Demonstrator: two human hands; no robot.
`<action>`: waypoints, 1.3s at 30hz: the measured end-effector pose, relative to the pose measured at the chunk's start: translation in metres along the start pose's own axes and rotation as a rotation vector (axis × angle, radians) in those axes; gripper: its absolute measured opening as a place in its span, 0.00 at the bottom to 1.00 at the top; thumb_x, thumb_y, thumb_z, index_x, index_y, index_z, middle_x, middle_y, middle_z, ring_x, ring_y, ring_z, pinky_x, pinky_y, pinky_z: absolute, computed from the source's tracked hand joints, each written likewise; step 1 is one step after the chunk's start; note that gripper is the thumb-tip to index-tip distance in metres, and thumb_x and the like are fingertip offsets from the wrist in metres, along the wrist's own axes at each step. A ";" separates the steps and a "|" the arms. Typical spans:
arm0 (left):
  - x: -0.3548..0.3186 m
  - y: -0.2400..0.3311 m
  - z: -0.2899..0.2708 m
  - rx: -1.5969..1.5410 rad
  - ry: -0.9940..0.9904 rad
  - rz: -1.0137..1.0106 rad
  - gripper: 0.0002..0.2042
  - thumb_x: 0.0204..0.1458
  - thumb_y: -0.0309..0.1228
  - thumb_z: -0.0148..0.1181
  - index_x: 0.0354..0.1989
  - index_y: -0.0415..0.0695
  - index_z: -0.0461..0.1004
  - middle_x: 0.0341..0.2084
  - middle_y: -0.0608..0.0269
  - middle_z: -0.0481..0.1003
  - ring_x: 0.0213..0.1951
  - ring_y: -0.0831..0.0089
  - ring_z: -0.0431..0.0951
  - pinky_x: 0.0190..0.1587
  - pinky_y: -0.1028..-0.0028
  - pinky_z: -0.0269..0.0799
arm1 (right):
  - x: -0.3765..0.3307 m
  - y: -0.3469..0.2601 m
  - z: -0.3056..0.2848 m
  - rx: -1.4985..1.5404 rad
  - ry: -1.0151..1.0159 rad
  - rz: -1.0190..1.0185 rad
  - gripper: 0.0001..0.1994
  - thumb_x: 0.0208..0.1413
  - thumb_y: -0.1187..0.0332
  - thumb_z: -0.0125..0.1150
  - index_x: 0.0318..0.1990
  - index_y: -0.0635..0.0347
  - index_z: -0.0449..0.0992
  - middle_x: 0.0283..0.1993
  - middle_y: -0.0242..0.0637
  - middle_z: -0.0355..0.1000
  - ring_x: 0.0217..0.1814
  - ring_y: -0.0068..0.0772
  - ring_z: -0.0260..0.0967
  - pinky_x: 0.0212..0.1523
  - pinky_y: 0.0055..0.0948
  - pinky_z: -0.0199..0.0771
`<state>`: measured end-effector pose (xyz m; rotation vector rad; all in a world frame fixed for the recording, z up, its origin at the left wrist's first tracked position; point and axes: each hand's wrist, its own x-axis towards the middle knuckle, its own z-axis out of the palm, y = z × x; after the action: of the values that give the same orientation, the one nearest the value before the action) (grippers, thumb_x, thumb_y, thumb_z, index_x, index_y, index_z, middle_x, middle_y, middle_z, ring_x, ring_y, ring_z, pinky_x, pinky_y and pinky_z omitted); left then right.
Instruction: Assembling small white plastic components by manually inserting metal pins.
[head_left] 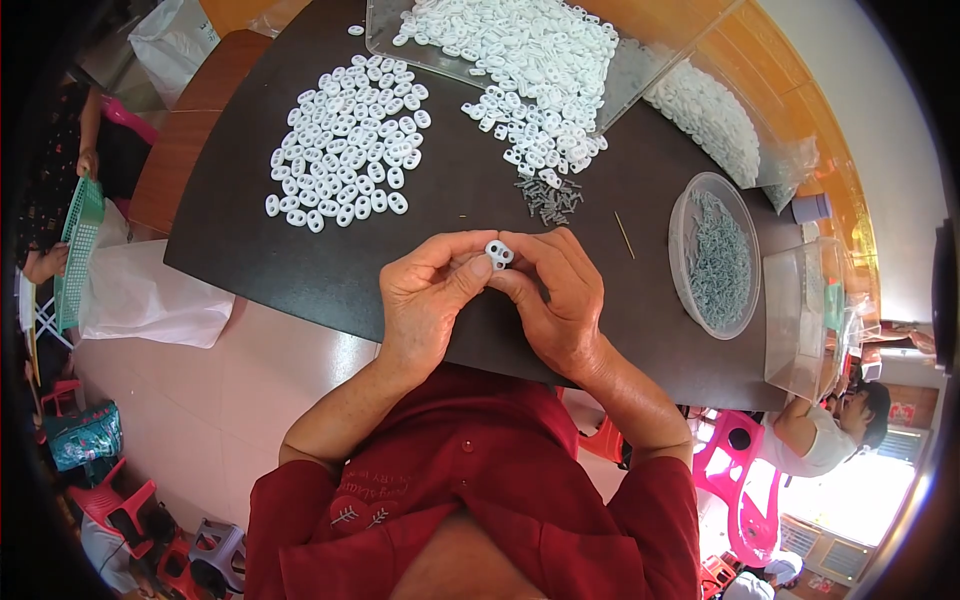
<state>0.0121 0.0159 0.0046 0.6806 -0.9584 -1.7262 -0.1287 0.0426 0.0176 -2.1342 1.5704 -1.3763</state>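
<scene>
A small white plastic piece with dark holes [499, 254] is held up between my two hands, just over the table's near edge. My left hand [425, 295] pinches it with thumb and index finger. From the other side, the thumb and fingertips of my right hand [560, 300] close on the same piece. Just beyond my fingers lies a small heap of grey screw-like pins [550, 203]. Loose white pieces [545, 135] spill toward that heap from a clear bin [640, 85] full of them. Many white oval two-holed pieces [345, 140] are spread at the far left.
A round clear tub [677, 255] of grey-blue pins stands on the dark table [450, 190] at right. Near it are a thin stick [624, 235], a bag of white pieces [705, 115] and a clear box [790, 320]. Other people sit at both sides.
</scene>
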 end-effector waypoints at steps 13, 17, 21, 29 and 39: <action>-0.007 -0.003 -0.003 0.172 -0.039 0.175 0.11 0.55 0.22 0.53 0.46 0.34 0.73 0.31 0.67 0.70 0.33 0.83 0.69 0.36 0.85 0.67 | 0.001 -0.006 -0.002 0.073 0.018 -0.022 0.13 0.42 0.78 0.65 0.39 0.65 0.75 0.27 0.36 0.71 0.27 0.29 0.65 0.27 0.24 0.65; -0.009 -0.009 -0.003 0.213 -0.002 0.262 0.11 0.54 0.22 0.54 0.45 0.34 0.74 0.33 0.65 0.72 0.36 0.82 0.70 0.41 0.84 0.65 | 0.001 -0.009 0.000 0.088 0.025 -0.035 0.13 0.42 0.78 0.65 0.38 0.66 0.75 0.27 0.36 0.70 0.26 0.29 0.65 0.27 0.24 0.65; -0.013 -0.011 0.000 0.147 0.039 0.258 0.10 0.54 0.22 0.54 0.44 0.34 0.74 0.34 0.65 0.72 0.36 0.82 0.69 0.41 0.83 0.65 | 0.000 -0.008 0.001 0.077 0.051 -0.099 0.13 0.42 0.78 0.65 0.38 0.68 0.75 0.27 0.37 0.71 0.25 0.30 0.64 0.26 0.24 0.65; -0.014 -0.015 0.002 0.026 0.047 0.275 0.09 0.56 0.24 0.54 0.44 0.34 0.73 0.32 0.67 0.71 0.33 0.83 0.69 0.37 0.84 0.67 | -0.003 -0.007 0.007 0.045 0.076 -0.153 0.13 0.42 0.78 0.64 0.39 0.68 0.74 0.27 0.37 0.71 0.25 0.31 0.65 0.25 0.25 0.65; -0.013 -0.011 0.000 0.109 0.085 0.270 0.10 0.57 0.25 0.53 0.45 0.34 0.73 0.34 0.66 0.72 0.35 0.83 0.69 0.40 0.84 0.66 | -0.002 -0.014 0.010 0.084 0.074 -0.060 0.11 0.44 0.78 0.64 0.38 0.66 0.74 0.28 0.36 0.71 0.27 0.30 0.64 0.27 0.24 0.64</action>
<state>0.0106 0.0305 -0.0047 0.6572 -1.0400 -1.4065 -0.1124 0.0464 0.0193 -2.1204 1.4570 -1.5279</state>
